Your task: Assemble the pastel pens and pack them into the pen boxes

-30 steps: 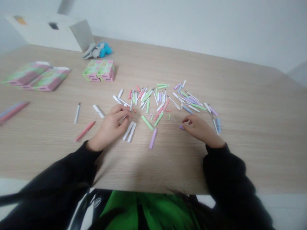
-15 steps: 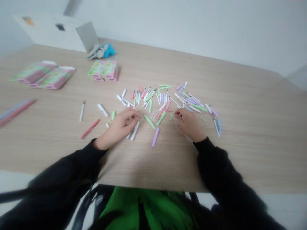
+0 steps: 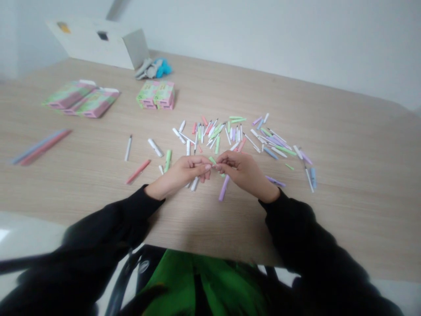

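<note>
My left hand and my right hand meet fingertip to fingertip over the middle of the table. Both are closed in a pinch, and whatever lies between the fingers is too small and blurred to name. A green pen part shows just behind the fingertips. Below my right hand a purple pen part rests on the table, its upper end near the fingers. Partly covered white pen parts lie under my left hand. Loose pen barrels, caps and thin refills in several colours are scattered beyond both hands.
Pink-and-green boxes are stacked at the back left, with flatter packs farther left. Behind stand a white carton and a grey-and-blue cloth-like bundle. Long red and blue sticks lie at the left.
My hands have come together from apart, the right moving left. A purple pen part now shows right of my right hand. The whole view has shifted slightly.
</note>
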`<state>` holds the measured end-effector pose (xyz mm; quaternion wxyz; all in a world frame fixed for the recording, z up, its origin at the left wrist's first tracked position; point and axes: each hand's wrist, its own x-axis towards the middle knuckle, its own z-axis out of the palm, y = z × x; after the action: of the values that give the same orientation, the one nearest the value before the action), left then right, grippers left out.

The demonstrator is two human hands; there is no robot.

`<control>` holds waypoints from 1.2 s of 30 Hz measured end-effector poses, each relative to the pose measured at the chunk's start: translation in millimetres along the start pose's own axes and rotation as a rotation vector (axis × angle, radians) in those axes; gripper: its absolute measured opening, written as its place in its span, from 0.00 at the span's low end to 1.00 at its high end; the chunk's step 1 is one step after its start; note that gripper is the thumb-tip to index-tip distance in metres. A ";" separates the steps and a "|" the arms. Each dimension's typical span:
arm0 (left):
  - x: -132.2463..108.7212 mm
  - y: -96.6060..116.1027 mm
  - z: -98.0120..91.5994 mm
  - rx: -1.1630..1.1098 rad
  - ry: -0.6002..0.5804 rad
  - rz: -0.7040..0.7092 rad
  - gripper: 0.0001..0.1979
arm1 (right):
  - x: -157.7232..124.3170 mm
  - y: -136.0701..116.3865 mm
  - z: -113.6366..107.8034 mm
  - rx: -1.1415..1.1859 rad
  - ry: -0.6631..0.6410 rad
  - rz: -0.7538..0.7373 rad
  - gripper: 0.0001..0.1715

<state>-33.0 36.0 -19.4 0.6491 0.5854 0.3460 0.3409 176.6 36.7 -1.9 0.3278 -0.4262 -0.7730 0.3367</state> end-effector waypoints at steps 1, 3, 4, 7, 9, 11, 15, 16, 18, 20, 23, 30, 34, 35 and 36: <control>-0.3 1.8 -1.0 -0.025 0.006 -0.006 0.15 | 5.4 6.7 -3.1 -0.033 0.016 -0.002 0.03; -0.7 4.5 -3.9 -0.046 0.020 -0.012 0.15 | 16.5 23.1 -8.7 -0.144 0.036 -0.011 0.07; -0.6 5.1 -5.6 -0.043 0.029 -0.013 0.14 | 21.5 32.0 -10.8 -0.220 0.033 -0.019 0.09; 0.5 4.8 -10.4 -0.032 0.058 -0.001 0.13 | 32.1 55.4 -11.7 -0.404 -0.036 -0.016 0.11; 1.6 4.1 -12.3 -0.041 0.055 0.008 0.14 | 35.2 64.6 -8.6 -0.456 -0.071 0.001 0.12; 2.4 3.9 -12.9 -0.041 0.046 0.009 0.14 | 36.9 68.8 -4.3 -0.473 -0.083 0.014 0.11; 2.4 3.9 -12.7 0.003 0.106 0.010 0.12 | 42.2 71.3 2.0 -0.496 -0.103 0.032 0.07; 2.4 3.6 -12.8 0.007 0.131 0.016 0.11 | 44.0 72.0 2.8 -0.501 -0.111 0.035 0.07; 2.4 3.2 -13.3 -0.006 0.159 0.027 0.11 | 47.3 73.4 4.1 -0.507 -0.121 0.038 0.09; 2.7 3.1 -13.9 -0.036 0.157 0.023 0.11 | 49.4 73.5 5.3 -0.517 -0.117 0.037 0.10; 3.2 4.1 -14.2 -0.103 0.172 -0.001 0.10 | 48.4 66.8 5.8 -0.529 -0.079 0.013 0.10; 2.6 5.8 -12.5 -0.330 0.182 -0.091 0.07 | 20.5 10.5 -7.9 -0.284 0.068 -0.028 0.08; 1.2 4.6 -10.3 -0.394 0.154 -0.100 0.11 | 4.6 -15.5 -11.8 -0.187 0.085 -0.088 0.06; 1.0 4.0 -9.8 -0.400 0.145 -0.098 0.11 | 2.8 -18.0 -11.2 -0.195 0.081 -0.106 0.06; 0.9 3.4 -9.5 -0.402 0.137 -0.096 0.11 | 1.8 -19.0 -10.1 -0.204 0.080 -0.121 0.07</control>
<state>-40.7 42.0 -16.7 0.7435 0.4024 0.3417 0.4106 175.5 32.9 19.3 0.3328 -0.4232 -0.8138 0.2186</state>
